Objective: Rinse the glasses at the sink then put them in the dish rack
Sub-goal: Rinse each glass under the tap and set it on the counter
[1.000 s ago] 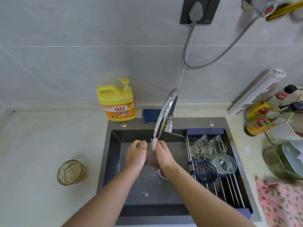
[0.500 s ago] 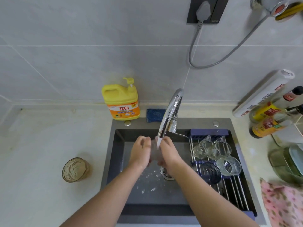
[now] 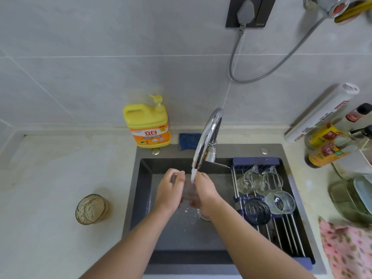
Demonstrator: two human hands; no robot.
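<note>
Left hand [image 3: 169, 191], right hand [image 3: 205, 191] grip clear glass [image 3: 188, 193] under faucet [image 3: 207, 137] stream; 1 amber glass [image 3: 91, 209] on counter [image 3: 50, 174].

Glass [image 3: 188, 191], seemingly clear, under the stream [image 3: 193, 175]; four glasses [image 3: 280, 202] on rack [image 3: 285, 236].

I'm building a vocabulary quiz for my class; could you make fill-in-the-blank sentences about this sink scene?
The left hand and right hand hold a glass under running ____ from the faucet.
The amber glass stands on the counter, ____ of the sink.
The detergent bottle behind the sink is ____.
Missing words: water, left, yellow.
</note>
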